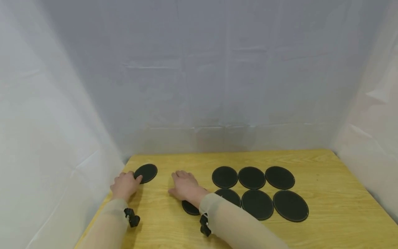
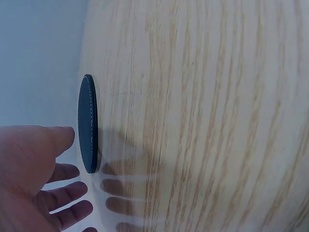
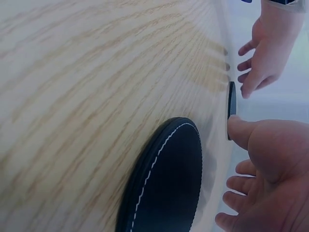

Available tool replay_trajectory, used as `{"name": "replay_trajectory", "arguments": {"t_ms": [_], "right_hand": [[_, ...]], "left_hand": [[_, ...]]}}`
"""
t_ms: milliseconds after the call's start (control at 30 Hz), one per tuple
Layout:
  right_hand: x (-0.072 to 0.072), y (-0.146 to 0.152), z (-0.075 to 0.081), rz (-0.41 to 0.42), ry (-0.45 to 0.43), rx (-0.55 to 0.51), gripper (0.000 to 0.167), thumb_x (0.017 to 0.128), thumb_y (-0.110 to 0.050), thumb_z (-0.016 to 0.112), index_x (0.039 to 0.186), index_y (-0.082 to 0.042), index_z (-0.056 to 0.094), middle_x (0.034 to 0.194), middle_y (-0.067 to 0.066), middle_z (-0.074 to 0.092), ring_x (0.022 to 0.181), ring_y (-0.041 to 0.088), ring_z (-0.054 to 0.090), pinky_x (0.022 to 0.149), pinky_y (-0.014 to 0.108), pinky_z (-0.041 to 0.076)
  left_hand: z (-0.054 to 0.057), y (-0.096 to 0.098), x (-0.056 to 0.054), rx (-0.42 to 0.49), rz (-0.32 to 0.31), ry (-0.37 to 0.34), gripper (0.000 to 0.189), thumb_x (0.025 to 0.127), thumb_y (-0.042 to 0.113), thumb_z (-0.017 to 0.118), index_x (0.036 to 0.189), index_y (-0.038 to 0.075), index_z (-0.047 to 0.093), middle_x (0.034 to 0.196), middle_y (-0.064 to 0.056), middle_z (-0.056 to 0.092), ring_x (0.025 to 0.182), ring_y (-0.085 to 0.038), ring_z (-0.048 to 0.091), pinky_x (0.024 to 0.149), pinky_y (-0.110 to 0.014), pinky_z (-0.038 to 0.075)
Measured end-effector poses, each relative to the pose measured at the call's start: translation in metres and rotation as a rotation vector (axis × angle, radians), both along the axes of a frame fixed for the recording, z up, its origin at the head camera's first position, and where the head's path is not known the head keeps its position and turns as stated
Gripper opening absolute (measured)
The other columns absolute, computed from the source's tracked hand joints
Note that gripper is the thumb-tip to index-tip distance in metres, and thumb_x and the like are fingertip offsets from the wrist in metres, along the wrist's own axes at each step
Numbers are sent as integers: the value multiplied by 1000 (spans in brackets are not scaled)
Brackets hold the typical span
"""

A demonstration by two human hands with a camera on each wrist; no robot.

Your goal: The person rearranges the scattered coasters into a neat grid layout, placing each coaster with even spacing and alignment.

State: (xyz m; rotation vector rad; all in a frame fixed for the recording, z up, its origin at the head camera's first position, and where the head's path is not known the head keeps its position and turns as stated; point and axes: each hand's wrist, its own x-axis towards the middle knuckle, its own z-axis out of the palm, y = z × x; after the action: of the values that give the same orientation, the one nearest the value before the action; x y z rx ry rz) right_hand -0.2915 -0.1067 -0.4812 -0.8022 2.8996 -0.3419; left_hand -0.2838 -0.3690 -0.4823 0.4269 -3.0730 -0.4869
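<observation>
My left hand is beside a round black coaster near the table's far left corner. In the left wrist view, its thumb and fingers are spread near the edge of this coaster, holding nothing. My right hand hovers over the table left of the rows of coasters, fingers extended and gripping nothing. Another black coaster lies partly hidden under my right wrist. Its white stitched rim shows large in the right wrist view, on the coaster lying flat on the wood.
To the right, black coasters lie in two rows of three, including a far middle one and a near right one. My right sleeve overlaps the near left one. White sheeting surrounds the back and sides of the wooden table.
</observation>
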Motion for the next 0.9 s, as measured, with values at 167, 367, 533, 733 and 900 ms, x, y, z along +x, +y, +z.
{"name": "replay_trajectory", "arguments": {"t_ms": [167, 367, 533, 733, 900], "right_hand": [[0, -1, 1, -3, 10, 20, 70, 112, -51, 63, 169, -14, 45, 172, 5, 45, 159, 23, 40, 128, 43, 32], [7, -3, 5, 3, -9, -11, 68, 112, -47, 64, 168, -12, 46, 170, 6, 47, 159, 23, 41, 129, 42, 31], [10, -5, 6, 11, 5, -10, 68, 112, -47, 65, 168, -13, 47, 169, 6, 48, 158, 22, 42, 128, 39, 33], [7, -6, 4, 5, -3, -12, 68, 112, -48, 64, 168, -12, 47, 169, 6, 48, 157, 22, 43, 127, 37, 34], [0, -4, 1, -37, 11, -48, 64, 112, -46, 66, 162, -9, 53, 162, 9, 55, 150, 28, 51, 122, 40, 42]], "left_hand": [[1, -4, -2, 4, -6, 3, 66, 116, 40, 53, 152, -15, 49, 148, -48, 45, 134, -70, 43, 101, -83, 40], [3, -3, -3, -2, -25, 1, 66, 116, 39, 55, 148, -17, 51, 144, -48, 49, 131, -69, 47, 101, -80, 43], [2, -1, -4, -18, -26, -8, 66, 114, 37, 58, 147, -19, 50, 142, -48, 52, 129, -69, 50, 101, -78, 46], [3, 3, -6, -26, -24, -46, 69, 111, 37, 66, 146, -20, 51, 143, -49, 49, 131, -69, 49, 102, -84, 40], [6, 5, -10, 13, -48, -72, 70, 108, 39, 71, 142, -20, 53, 140, -47, 52, 128, -67, 52, 102, -84, 40]]}}
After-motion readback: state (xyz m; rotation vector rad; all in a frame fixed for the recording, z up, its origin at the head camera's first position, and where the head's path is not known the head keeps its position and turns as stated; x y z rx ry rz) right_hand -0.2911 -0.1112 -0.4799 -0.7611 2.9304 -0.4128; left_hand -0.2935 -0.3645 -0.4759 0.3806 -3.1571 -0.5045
